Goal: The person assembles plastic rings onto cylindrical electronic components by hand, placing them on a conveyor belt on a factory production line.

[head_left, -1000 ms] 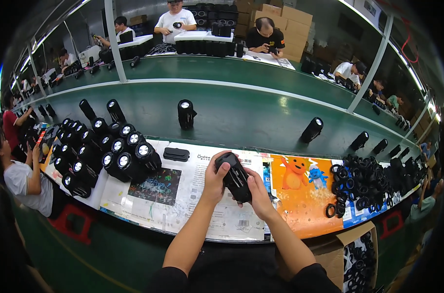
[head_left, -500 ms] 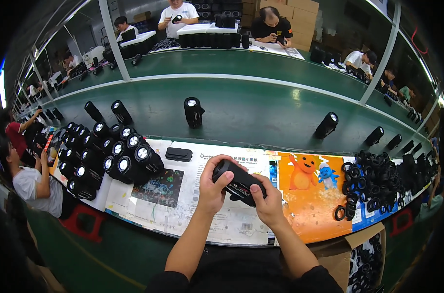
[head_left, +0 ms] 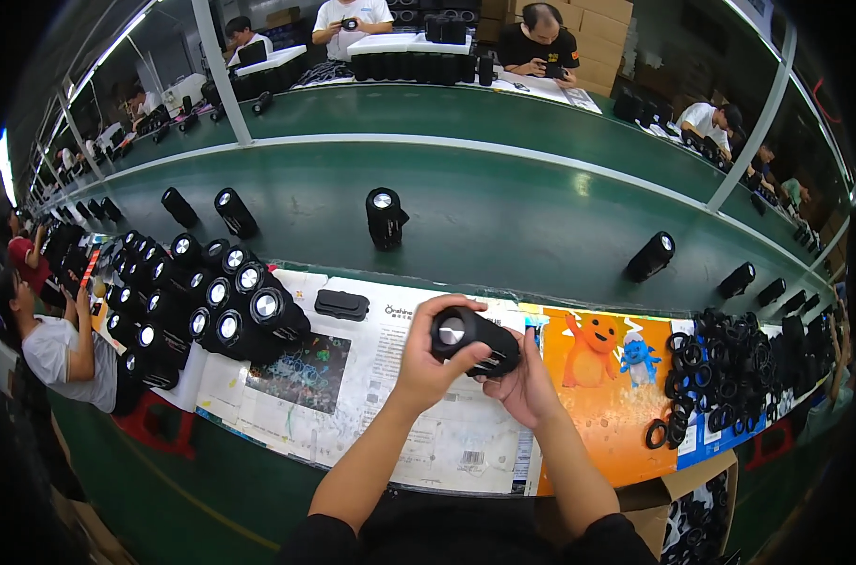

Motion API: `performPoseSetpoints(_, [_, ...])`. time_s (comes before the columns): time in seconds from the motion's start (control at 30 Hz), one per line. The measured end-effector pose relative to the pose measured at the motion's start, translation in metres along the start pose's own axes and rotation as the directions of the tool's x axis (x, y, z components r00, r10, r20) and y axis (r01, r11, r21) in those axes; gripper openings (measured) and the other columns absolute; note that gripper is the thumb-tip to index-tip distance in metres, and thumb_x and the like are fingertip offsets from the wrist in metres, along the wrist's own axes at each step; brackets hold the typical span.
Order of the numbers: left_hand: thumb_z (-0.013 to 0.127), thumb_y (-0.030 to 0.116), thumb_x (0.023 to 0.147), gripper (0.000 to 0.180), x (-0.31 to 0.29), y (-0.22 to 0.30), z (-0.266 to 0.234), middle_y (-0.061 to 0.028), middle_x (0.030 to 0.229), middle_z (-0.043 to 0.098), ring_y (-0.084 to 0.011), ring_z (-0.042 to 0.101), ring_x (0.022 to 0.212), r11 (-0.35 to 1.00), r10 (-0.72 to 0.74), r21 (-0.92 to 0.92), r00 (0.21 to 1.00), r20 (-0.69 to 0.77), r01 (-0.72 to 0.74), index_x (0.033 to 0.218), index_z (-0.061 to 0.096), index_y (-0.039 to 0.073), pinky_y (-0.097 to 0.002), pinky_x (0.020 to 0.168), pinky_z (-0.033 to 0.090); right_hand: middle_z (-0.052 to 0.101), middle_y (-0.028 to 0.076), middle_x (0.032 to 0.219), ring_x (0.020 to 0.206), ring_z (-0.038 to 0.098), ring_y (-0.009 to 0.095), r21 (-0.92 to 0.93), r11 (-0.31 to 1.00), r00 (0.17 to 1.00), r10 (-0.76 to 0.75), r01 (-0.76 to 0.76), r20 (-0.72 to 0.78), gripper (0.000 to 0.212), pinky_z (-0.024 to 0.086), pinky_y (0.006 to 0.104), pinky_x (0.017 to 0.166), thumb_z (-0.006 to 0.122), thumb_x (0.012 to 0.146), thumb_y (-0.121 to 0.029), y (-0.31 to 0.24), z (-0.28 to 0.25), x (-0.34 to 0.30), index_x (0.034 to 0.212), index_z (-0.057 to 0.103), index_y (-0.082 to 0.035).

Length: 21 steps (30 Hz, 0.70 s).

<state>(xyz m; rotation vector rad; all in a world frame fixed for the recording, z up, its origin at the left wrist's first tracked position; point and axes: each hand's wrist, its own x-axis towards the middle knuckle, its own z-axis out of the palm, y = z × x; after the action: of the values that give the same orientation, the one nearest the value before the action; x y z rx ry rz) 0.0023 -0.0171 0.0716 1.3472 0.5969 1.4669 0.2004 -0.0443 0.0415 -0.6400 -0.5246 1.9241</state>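
One black cylindrical speaker [head_left: 496, 343] is held above the middle of the surface [head_left: 602, 433], between its back and front edges — the left hand's [head_left: 428, 363] grip is wrapped round the end with the silver disc [head_left: 451, 330], while the right hand's [head_left: 533, 388] grip cups the other end, partly hidden, so how far it closes I cannot tell. Toward the surface's left end stand crowded speakers [head_left: 202, 287]; a black oblong part [head_left: 341, 304] lies near the back edge — black rings [head_left: 725, 367] are heaped toward the right end.
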Motion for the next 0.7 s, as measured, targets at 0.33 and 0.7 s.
performPoseSetpoints(0.33, [0.087, 0.011, 0.084, 0.087, 0.135, -0.078, -0.145, -0.0218, 0.157, 0.048, -0.0386, 0.045, 0.149, 0.705, 0.267, 0.709, 0.931, -0.25, -0.012, 0.158, 0.04, 0.001, -0.0475, 0.13, 0.032, 0.068, 0.016, 0.123, 0.11, 0.071, 0.041, -0.852, -0.519, 0.634, -0.683, -0.07, 0.363, 0.04, 0.061, 0.05, 0.089, 0.078, 0.101, -0.043, -0.144, -0.003, 0.158, 0.131, 0.071, -0.018])
performPoseSetpoints(0.7, [0.089, 0.028, 0.095, 0.07, 0.153, -0.071, -0.146, -0.0086, 0.13, 0.065, -0.0208, 0.063, 0.118, 0.842, -0.051, 0.523, 0.984, -0.172, 0.135, 0.151, 0.054, 0.003, -0.0338, 0.107, 0.05, 0.068, 0.024, 0.132, 0.119, 0.063, 0.047, -0.883, -0.379, 0.528, -0.709, 0.276, 0.469, 0.053, 0.052, 0.0539, 0.107, 0.086, 0.093, -0.036, -0.105, -0.038, 0.115, 0.131, 0.067, -0.003])
